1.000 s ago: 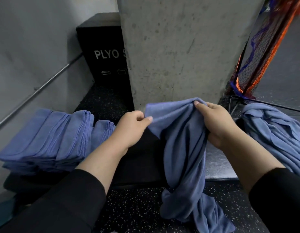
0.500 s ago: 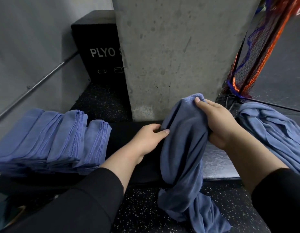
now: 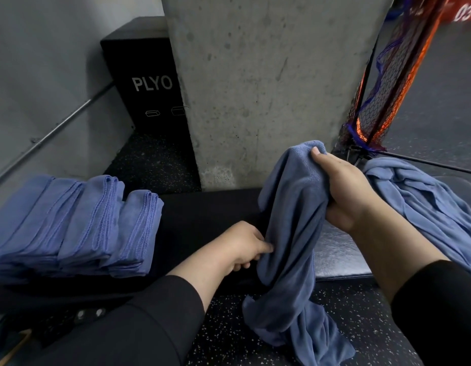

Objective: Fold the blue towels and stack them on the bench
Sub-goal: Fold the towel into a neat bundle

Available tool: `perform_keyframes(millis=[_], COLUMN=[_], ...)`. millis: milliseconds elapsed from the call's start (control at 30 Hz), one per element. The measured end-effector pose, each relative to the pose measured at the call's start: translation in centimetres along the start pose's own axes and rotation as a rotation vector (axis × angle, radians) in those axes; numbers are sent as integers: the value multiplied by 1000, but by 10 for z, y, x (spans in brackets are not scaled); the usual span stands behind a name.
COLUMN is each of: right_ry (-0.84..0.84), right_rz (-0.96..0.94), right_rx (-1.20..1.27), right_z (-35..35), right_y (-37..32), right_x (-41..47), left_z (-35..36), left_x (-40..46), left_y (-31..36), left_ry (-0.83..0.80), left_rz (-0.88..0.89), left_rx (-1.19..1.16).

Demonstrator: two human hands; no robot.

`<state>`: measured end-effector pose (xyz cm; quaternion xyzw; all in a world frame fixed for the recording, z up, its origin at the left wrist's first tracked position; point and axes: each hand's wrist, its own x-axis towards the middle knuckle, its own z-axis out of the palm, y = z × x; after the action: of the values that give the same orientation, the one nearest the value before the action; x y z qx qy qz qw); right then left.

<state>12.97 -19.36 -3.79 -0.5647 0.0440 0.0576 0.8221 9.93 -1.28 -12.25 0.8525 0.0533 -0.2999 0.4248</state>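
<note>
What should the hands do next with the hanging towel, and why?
Probably slide the left hand down the edge it pinches to find a corner, then spread the towel. The right hand grips the top, but the cloth hangs bunched and twisted, its tail on the floor, so it cannot yet join the folded stack.

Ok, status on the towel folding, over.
Right hand grips towel near its top; left hand pinches its edge lower down. Towel unfolded, tail on floor. Folded stack on bench. Nothing blocking.

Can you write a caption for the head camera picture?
Right hand lifts a blue towel, left hand pinching its edge, beside folded towels.
</note>
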Motion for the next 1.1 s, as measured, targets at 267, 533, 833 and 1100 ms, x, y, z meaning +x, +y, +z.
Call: perform_keyframes(millis=[267,533,833,1100], right_ry=[46,203,21,-144], right_rz=[-18,-102,143,120], right_rx=[-50,-274,-1182,-1602], right_z=[-10,-26,-55,-54], right_y=[-6,-12,57,83], right_x=[-1,24,49,28], left_z=[-4,-58,-56,-21], left_x=[5,6,25,15], left_y=[7,24,-24,-30], left_ry=[377,599,353,81], left_rz=[177,478,112,209], left_rx=[-211,-811,484,850])
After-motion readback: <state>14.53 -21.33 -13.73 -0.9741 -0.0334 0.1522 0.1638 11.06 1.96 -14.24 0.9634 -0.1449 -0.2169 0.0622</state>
